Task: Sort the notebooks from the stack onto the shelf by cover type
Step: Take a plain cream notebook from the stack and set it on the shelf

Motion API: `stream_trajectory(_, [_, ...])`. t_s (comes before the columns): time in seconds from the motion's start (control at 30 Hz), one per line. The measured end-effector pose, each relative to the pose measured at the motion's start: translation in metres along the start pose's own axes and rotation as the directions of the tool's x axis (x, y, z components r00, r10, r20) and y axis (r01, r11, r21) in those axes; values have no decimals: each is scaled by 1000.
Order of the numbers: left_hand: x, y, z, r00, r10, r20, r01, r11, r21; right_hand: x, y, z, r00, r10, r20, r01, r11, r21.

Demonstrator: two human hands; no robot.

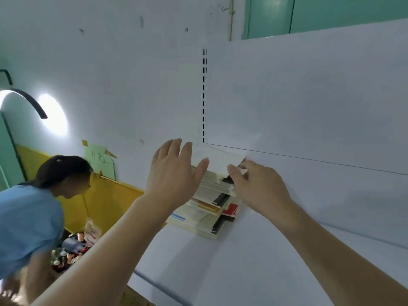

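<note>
Between the two hands, at the fingertips, a white notebook (217, 161) is seen atop the stack of notebooks (209, 208) on the white shelf (254, 261). Its near corner is pinched by the right hand (257, 184). The left hand (174, 171) is held flat with straight fingers against the notebook's left edge.

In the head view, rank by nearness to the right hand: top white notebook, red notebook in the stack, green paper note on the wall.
From the right hand:
1. Top white notebook, in its grip.
2. Red notebook, lower in the stack.
3. Green paper note, far left on the wall.
</note>
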State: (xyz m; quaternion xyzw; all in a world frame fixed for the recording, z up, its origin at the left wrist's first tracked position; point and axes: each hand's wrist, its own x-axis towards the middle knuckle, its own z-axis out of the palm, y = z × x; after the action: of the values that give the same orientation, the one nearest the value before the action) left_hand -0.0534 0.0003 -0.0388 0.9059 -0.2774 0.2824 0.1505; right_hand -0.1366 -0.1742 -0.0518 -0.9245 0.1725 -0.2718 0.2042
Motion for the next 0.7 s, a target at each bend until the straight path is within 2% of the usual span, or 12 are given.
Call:
stream_trajectory(0.1, [24,-14,10,974,118,195,-137,986,90,17,-12,-4,979,178,101,-189,976,107])
stream_trajectory(0.17, [28,-25,18,939,250,237,-279,955,99,24,-17,-6,945,296,141,-321,921,221])
stream_trajectory(0.23, [31,-37,27,908,380,179,-400,911,96,27,-22,-7,897,406,176,-442,839,319])
stream_trajectory(0.33, [34,-51,38,846,533,21,-533,846,-16,25,-30,-10,837,504,212,-547,753,367])
stream_trajectory(0.47, [32,-62,43,770,620,-152,-639,745,-193,15,-33,-15,765,581,280,-639,630,441])
stream_trajectory(0.53, [30,-65,35,792,599,-115,-599,727,-335,8,-33,-17,770,563,300,-635,630,447])
stream_trajectory(0.6, [33,-66,27,873,487,-12,-425,748,-510,2,-37,-20,801,546,246,-593,666,452])
stream_trajectory(0.63, [37,-66,26,907,422,-11,-358,755,-550,0,-40,-23,817,544,192,-566,689,453])
stream_trajectory(0.7, [48,-67,26,953,301,-22,-271,821,-502,-3,-44,-33,836,545,57,-510,735,448])
